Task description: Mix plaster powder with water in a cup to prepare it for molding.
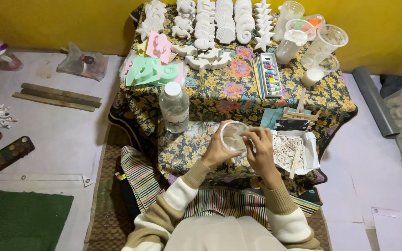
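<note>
Striped sleeves lead to two hands over a floral-clothed table: left hand (216, 149) wraps a clear plastic cup (233, 135), right hand (259, 146) pinches at its rim. Beyond, a clear water bottle (174, 107), then rows of unpainted white plaster shells (219, 21); painting looks unstarted.

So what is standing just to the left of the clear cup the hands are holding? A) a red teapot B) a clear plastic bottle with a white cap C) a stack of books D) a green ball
B: a clear plastic bottle with a white cap stands upright on the flowered cloth, just left of the clear cup that the left hand and right hand hold.
</note>
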